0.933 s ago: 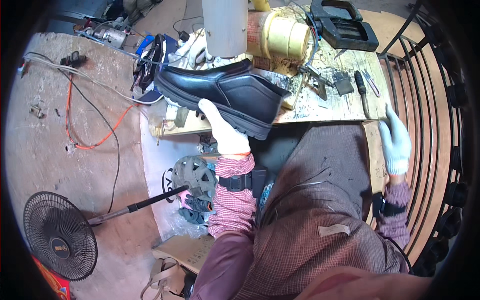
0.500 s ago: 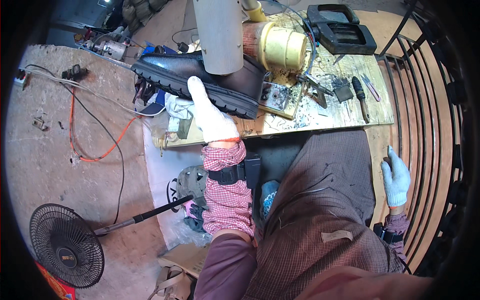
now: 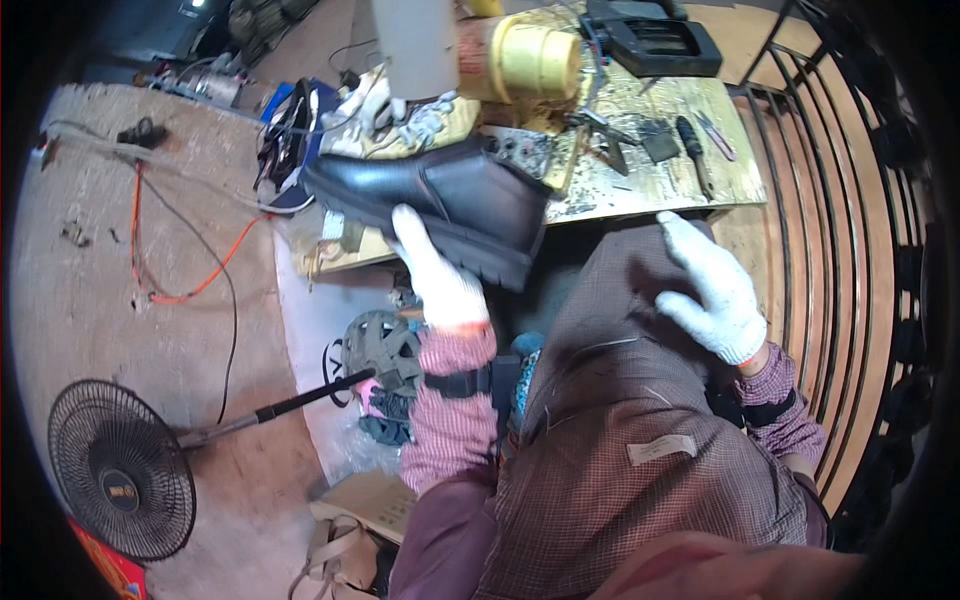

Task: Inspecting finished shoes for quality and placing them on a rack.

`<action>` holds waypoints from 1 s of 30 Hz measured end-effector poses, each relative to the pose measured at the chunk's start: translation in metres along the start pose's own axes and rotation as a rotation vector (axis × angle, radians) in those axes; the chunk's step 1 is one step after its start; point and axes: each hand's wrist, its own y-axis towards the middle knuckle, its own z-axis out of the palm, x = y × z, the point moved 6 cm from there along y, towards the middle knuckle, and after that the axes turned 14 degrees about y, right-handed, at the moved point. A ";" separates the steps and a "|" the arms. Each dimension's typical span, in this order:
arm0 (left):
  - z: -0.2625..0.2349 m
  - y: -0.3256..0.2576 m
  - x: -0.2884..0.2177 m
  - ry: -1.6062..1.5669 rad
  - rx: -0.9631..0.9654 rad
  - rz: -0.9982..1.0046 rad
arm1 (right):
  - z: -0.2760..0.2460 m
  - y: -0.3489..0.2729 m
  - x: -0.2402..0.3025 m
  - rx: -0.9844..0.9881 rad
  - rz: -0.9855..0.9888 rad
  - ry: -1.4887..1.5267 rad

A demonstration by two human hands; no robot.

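A black leather shoe [image 3: 440, 195] with a thick ridged sole is held in my left hand [image 3: 440, 280], which wears a white knit glove. My thumb lies along the side of the sole; the other fingers are hidden beneath the shoe. The toe points left and the heel right, over the near edge of the workbench [image 3: 640, 190]. My right hand [image 3: 715, 300], also in a white glove, is above my apron-covered lap [image 3: 600, 370]. Its thumb stands apart from the outstretched fingers, and nothing is in it.
A pale cylinder [image 3: 415, 50] hangs over the bench beside a yellow round housing [image 3: 530, 60]. A wood-handled tool [image 3: 695, 155], scissors [image 3: 715, 135] and a black tray-like frame [image 3: 660, 45] lie at the right. A fan [image 3: 120, 470] stands lower left; metal rails [image 3: 815, 260] run along the right.
The shoe has come away from beneath the pale cylinder, nearer to me, in my left hand. My right hand has moved in from the right side to over my lap.
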 end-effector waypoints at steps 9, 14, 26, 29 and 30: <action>0.104 -0.105 0.080 -0.019 0.836 -0.346 | -0.033 -0.019 0.036 0.283 -0.324 0.129; 0.188 -0.130 0.072 0.382 1.393 -0.002 | -0.151 -0.066 0.059 -0.082 -0.061 -0.242; 0.138 -0.093 0.123 0.481 1.110 -0.389 | -0.435 -0.094 -0.113 -0.511 1.196 -1.094; 0.123 -0.081 0.126 0.507 0.945 -0.455 | -0.443 -0.063 -0.128 -0.581 0.813 -1.403; 0.121 -0.079 0.125 0.511 0.908 -0.449 | -0.447 -0.050 -0.141 -0.599 0.789 -1.354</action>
